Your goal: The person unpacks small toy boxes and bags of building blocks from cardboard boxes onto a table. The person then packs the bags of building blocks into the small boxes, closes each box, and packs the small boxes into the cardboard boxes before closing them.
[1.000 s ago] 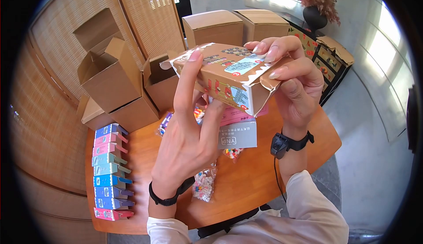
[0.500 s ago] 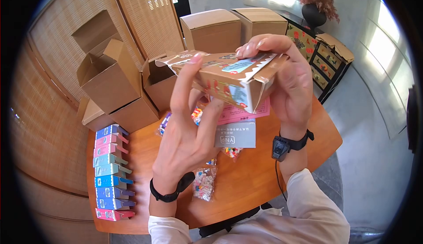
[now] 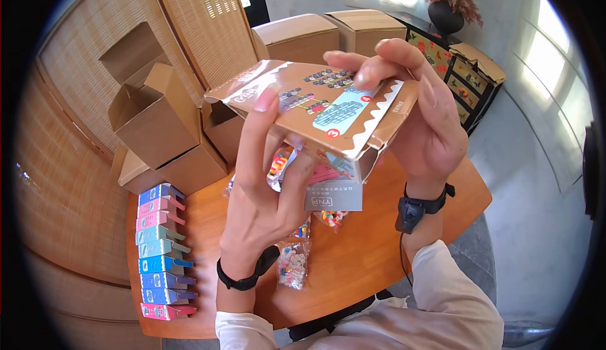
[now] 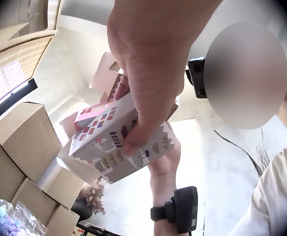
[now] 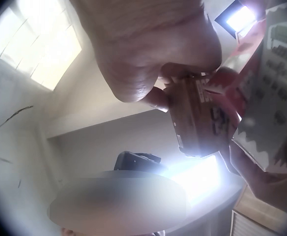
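A brown printed carton (image 3: 309,100), with pictures of bricks and red numbers, is held tilted above the table. My right hand (image 3: 429,116) grips its right end, fingers bent over the top face. The index fingertip of my left hand (image 3: 262,192) presses on the near top edge. Below the brown carton hangs a grey carton (image 3: 334,196) marked YNP, with a pink part. In the left wrist view the left thumb lies on the printed face of this grey carton (image 4: 109,147). The right wrist view shows the brown carton (image 5: 195,118) beside the grey one.
Several small coloured cartons (image 3: 165,252) stand in a row along the table's left side. Clear bags of small coloured pieces (image 3: 293,265) lie on the wooden table (image 3: 353,268). Large cardboard boxes (image 3: 158,116) are stacked at the back left, and two more (image 3: 297,37) stand behind.
The brown carton has shifted left and tipped, so more of its top face shows. The right fingers have moved from pinching its end flap to lying over the top edge.
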Action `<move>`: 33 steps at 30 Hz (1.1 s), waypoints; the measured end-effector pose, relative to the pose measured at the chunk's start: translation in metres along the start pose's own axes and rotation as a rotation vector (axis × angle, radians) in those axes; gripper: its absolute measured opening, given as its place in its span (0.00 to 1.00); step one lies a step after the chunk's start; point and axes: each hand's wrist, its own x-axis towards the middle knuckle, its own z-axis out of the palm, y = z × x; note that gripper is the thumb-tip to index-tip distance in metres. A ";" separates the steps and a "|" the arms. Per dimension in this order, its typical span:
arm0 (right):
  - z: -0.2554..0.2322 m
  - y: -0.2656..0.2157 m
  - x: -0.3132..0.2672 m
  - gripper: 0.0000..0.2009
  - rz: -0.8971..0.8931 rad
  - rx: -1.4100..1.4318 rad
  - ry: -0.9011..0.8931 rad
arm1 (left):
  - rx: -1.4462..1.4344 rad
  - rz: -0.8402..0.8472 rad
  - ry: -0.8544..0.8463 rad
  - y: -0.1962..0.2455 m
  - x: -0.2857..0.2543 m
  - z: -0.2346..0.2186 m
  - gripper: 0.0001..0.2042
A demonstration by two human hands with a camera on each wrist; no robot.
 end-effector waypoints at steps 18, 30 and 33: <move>0.031 -0.003 -0.001 0.27 0.070 -0.261 0.248 | 0.090 -0.021 0.011 0.004 -0.002 0.000 0.26; 0.022 -0.005 0.001 0.27 0.124 0.135 0.211 | 0.222 0.033 0.015 0.004 0.003 0.001 0.15; 0.021 -0.004 0.002 0.26 0.131 0.034 0.214 | 0.212 0.024 0.005 0.004 0.001 0.002 0.15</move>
